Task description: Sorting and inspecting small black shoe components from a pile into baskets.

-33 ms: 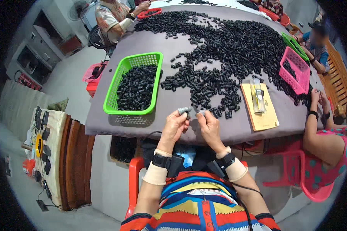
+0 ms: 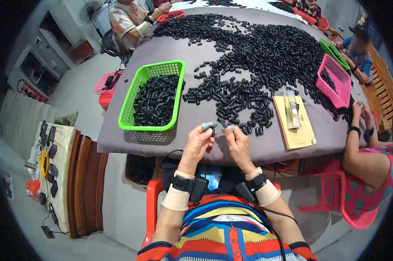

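Observation:
My left hand (image 2: 199, 145) is closed in a pinch over the table's front edge, with a small black cylindrical piece (image 2: 213, 131) between thumb and fingers. A grey finger cover (image 2: 209, 125) sits on one of its fingertips. Just to the right, my right hand (image 2: 237, 145) is also pinched, and another grey cover (image 2: 229, 128) shows at its fingertips. Whatever it may grip is hidden. Beyond both hands lies a loose spread of small black cylindrical pieces (image 2: 237, 98). A green plastic basket (image 2: 182, 82), filled with such pieces, stands to the left.
On the right of the grey-covered table (image 2: 192, 117) lies a yellowish notebook (image 2: 298, 135) with a clear-and-yellow tool (image 2: 293, 114) on it. A pink basket (image 2: 342, 80) stands farther right. Co-workers sit at the right and far left. A box of black pieces (image 2: 140, 169) is under the table.

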Demonstrator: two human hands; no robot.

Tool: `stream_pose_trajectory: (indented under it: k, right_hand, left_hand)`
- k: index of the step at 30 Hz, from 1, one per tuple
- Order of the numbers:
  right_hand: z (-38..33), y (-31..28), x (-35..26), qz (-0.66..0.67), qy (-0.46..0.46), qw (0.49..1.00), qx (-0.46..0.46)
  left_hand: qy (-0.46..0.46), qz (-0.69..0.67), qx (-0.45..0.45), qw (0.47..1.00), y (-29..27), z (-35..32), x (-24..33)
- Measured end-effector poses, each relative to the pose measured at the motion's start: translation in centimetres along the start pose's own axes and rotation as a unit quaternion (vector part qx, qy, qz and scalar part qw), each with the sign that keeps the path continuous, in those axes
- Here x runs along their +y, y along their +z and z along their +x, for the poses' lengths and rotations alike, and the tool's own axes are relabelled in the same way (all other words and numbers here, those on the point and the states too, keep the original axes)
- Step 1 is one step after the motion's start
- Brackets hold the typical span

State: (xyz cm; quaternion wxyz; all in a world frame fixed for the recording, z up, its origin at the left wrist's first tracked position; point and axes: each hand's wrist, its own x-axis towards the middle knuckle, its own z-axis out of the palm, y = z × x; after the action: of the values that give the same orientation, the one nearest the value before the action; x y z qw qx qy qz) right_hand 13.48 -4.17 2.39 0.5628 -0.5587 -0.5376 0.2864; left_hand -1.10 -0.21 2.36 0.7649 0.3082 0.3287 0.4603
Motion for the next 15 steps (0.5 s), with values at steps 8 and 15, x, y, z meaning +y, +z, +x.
stream_pose_trajectory:
  k: [8,15]
  right_hand:
    - [0.5,-0.1,0.3,0.006,-0.01,1.0,0.0]
    - [0.4,-0.6,0.2,0.027,0.021,0.999,0.001]
  left_hand:
    - [0.312,0.27,0.214,0.885,-0.2,1.2,14.1]
    - [0.154,0.36,0.092,0.916,2.8,2.4,6.4]
